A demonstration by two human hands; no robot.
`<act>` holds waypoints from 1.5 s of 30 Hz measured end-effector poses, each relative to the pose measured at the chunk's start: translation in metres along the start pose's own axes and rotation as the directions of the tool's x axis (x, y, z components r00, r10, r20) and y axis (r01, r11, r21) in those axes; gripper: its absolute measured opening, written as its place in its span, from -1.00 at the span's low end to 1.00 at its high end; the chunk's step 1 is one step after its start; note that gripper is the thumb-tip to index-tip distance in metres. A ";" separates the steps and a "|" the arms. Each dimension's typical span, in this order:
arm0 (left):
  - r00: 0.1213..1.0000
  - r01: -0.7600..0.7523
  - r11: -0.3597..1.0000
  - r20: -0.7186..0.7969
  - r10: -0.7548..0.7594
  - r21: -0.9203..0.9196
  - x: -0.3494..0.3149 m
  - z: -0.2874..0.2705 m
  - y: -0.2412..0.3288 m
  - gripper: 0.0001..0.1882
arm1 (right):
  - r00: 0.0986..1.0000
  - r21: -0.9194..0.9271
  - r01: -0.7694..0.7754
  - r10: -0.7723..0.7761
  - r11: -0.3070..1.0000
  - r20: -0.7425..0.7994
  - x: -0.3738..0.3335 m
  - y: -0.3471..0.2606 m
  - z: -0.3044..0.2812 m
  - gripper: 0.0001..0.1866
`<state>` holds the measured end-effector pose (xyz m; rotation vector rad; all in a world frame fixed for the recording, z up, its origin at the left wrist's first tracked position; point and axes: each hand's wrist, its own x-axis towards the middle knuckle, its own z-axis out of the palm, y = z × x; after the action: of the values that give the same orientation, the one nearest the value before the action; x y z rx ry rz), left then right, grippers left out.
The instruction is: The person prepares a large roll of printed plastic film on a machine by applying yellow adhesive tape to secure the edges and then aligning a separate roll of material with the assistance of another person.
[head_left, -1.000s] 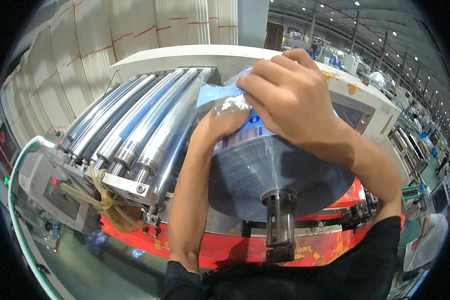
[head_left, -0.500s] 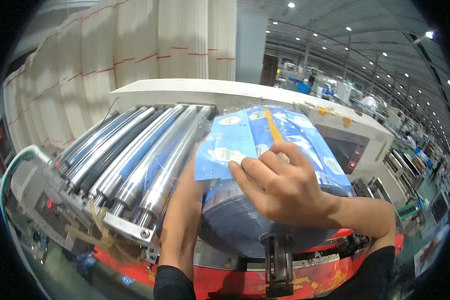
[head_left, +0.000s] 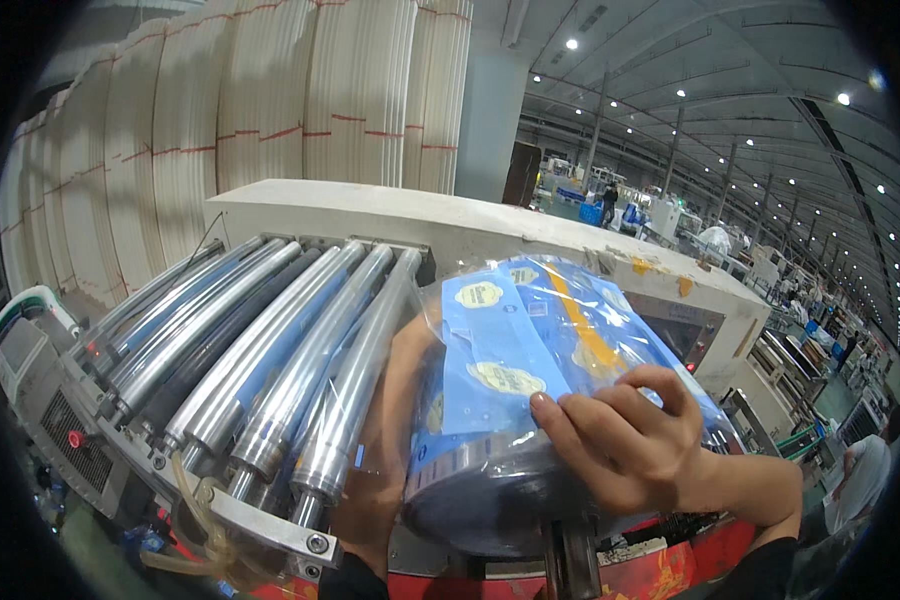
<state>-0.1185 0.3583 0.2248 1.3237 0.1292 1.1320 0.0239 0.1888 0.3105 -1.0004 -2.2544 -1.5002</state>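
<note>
Head view: the right hand (head_left: 620,440) curls its fingers at the edge of a smooth, blue printed film flap (head_left: 490,335); whether that grip clamps it, I cannot tell. The flap lies over a glossy cylindrical film roll (head_left: 560,325) beside polished metal rollers (head_left: 270,345). The left hand (head_left: 418,335) is mostly hidden behind film, its grip unreadable.

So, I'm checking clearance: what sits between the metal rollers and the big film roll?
The person's left forearm lies between them in the head view.
</note>
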 end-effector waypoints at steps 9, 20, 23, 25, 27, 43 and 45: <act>0.994 0.105 0.947 0.062 -0.090 -0.305 0.020 0.006 -0.007 -0.55 | 0.841 0.379 -0.207 -0.034 0.902 0.540 0.031 0.015 -0.027 -0.53; 0.997 0.073 0.963 0.058 -0.060 -0.258 0.042 -0.012 -0.023 -0.56 | 0.649 0.320 -0.639 0.267 0.700 0.713 0.103 0.168 0.192 -0.41; 0.996 0.065 0.965 0.070 -0.049 -0.255 0.050 -0.015 -0.030 -0.56 | 0.644 0.370 -0.677 0.269 0.637 0.716 0.092 0.174 0.235 -0.31; 0.995 0.060 0.967 0.086 -0.040 -0.248 0.057 -0.016 -0.033 -0.56 | 0.535 0.297 -0.776 0.333 0.556 0.777 0.085 0.180 0.245 -0.26; 0.996 0.046 0.971 0.087 -0.026 -0.234 0.065 -0.020 -0.036 -0.56 | 0.475 0.269 -0.838 0.394 0.474 0.787 0.086 0.174 0.250 -0.23; 0.989 -0.038 0.982 0.137 0.064 -0.184 0.184 -0.028 -0.077 -0.57 | 0.342 0.413 -0.910 0.486 -0.043 0.804 0.053 0.185 0.253 -0.64; 0.987 -0.043 0.979 0.140 0.073 -0.201 0.195 -0.030 -0.083 -0.57 | 0.337 0.419 -0.906 0.494 -0.061 0.801 0.054 0.184 0.254 -0.68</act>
<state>0.0067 0.5307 0.2471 1.2340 -0.1286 1.0630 0.1463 0.4778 0.3600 -1.7604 -1.5459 0.4755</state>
